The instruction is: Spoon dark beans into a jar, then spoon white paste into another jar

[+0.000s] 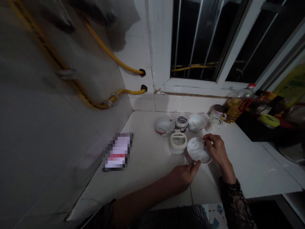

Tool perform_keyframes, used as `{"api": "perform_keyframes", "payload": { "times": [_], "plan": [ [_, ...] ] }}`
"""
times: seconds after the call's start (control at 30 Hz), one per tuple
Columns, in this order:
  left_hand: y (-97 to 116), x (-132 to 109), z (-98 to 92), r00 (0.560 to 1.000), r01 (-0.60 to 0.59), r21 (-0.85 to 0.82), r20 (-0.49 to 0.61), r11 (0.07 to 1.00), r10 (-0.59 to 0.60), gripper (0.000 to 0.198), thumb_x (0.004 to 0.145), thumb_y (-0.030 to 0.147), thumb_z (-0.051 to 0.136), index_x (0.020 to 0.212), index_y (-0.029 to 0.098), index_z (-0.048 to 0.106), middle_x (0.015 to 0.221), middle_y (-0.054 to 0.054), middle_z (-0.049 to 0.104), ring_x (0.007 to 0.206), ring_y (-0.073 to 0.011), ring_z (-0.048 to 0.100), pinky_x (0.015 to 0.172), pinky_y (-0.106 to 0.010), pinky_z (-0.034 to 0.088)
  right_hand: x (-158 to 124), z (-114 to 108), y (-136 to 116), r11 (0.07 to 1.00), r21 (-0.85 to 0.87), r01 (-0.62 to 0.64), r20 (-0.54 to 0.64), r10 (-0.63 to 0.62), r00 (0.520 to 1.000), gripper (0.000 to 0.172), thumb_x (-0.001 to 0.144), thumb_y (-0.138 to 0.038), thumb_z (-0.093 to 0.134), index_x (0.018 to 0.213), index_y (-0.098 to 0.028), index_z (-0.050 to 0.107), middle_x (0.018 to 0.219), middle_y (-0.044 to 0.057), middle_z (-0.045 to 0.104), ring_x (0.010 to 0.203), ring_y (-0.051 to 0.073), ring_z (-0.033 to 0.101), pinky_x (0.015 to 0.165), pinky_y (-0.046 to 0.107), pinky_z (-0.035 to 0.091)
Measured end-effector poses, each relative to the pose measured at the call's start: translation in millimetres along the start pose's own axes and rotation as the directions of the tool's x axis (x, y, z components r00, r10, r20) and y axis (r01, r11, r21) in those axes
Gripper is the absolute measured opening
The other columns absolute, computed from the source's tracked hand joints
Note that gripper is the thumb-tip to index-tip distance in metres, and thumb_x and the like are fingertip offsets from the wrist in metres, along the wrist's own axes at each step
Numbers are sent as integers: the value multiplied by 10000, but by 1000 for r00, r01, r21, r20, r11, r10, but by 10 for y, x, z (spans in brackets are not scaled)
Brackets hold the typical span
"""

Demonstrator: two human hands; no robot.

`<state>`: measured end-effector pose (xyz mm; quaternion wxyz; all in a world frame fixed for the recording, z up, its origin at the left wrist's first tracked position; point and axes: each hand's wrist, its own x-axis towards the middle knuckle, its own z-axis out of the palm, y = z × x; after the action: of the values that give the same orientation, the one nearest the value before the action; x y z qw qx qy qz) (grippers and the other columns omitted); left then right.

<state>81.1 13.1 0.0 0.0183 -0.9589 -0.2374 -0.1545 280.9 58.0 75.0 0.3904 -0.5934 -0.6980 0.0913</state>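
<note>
A white bowl [198, 149] with a reddish pattern outside stands on the counter, with white contents whose kind I cannot tell. My left hand [182, 178] grips its near side, index finger and thumb against the rim. At the bowl's right edge, my right hand [216, 149] is closed in a pinch over the rim; whatever it holds is too small and dim to make out. Left of this bowl is a square clear jar with a pale lid [178, 143]. Behind are a second patterned bowl [164, 125], a small clear jar with dark contents [181, 122] and a third bowl [196, 122].
A lit phone [118, 152], its screen blurred out, lies by the left wall. At the back right stand a lidded glass jar [216, 117], an oil bottle [234, 106] and several condiment containers [269, 120]. Yellow pipes [105, 105] run along the wall beside a barred window [197, 41].
</note>
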Motion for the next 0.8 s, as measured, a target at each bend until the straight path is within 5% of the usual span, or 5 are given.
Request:
{"api": "perform_keyframes", "payload": {
  "times": [0.13, 0.37, 0.8],
  "plan": [
    [4, 7, -14, 1000, 23, -12, 3, 1000, -23, 549, 905, 43, 356, 1441, 13, 239, 1140, -230, 634, 799, -205, 705, 663, -300, 586, 2, 74, -80, 999, 50, 2, 153, -10, 988, 194, 780, -255, 451, 756, -227, 641, 621, 7, 664, 751, 221, 593, 866, 375, 381],
    [-7, -4, -8, 1000, 13, -30, 22, 999, -12, 576, 912, 46, 330, 1466, 17, 171, 1144, -231, 630, 841, -218, 701, 698, -322, 592, 1, 101, -82, 940, 246, -235, 148, 203, 968, 176, 732, -288, 483, 696, -220, 642, 549, -7, 627, 593, 189, 575, 638, 285, 405],
    [-8, -10, -1, 1000, 6, -11, 11, 1000, -6, 552, 917, 52, 350, 1453, 11, 224, 1132, -227, 632, 818, -211, 699, 662, -302, 587, 17, 17, -165, 813, 420, -404, 241, 329, 913, 167, 618, -327, 525, 613, -193, 624, 462, 0, 598, 501, 156, 498, 516, 259, 348]
  ]
}}
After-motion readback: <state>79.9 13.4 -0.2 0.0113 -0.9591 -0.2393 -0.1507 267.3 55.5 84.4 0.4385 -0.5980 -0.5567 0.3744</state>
